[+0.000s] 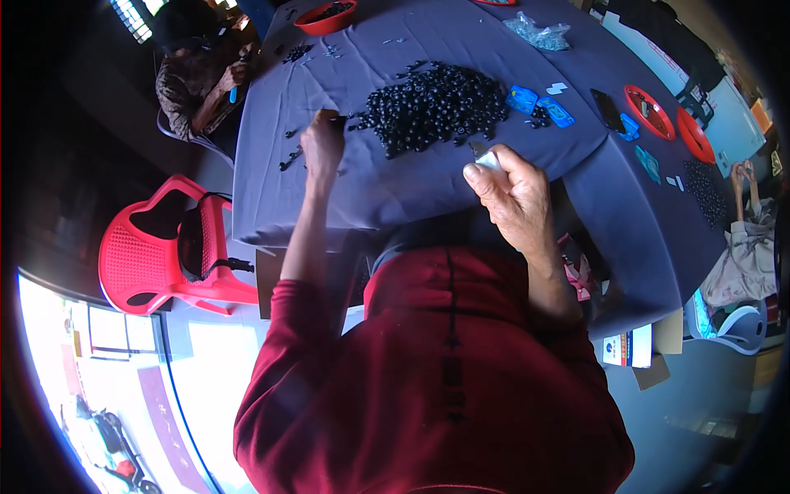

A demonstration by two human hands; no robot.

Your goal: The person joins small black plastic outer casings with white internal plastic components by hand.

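Observation:
A large heap of small round black parts [436, 107] lies on the grey cloth-covered table [387, 193] before me. My left hand [322, 148] is at the left of the heap, fingers bent together with a dark bit at the fingertips; exactly what they pinch is too small to make out. Several loose black pieces lie beside that hand. Just below the heap's right side, my right hand [517, 188] is closed around a small tool with a pale handle [489, 160]. A short dark metal tip sticks out of it toward the heap.
Blue packets [522, 100] and a black phone [607, 110] lie right of the heap. Red trays [650, 112] and a clear bag [539, 34] sit farther off. A red bowl [327, 18] stands at the far left. Two people sit at the table's sides; a red chair [148, 247] stands left.

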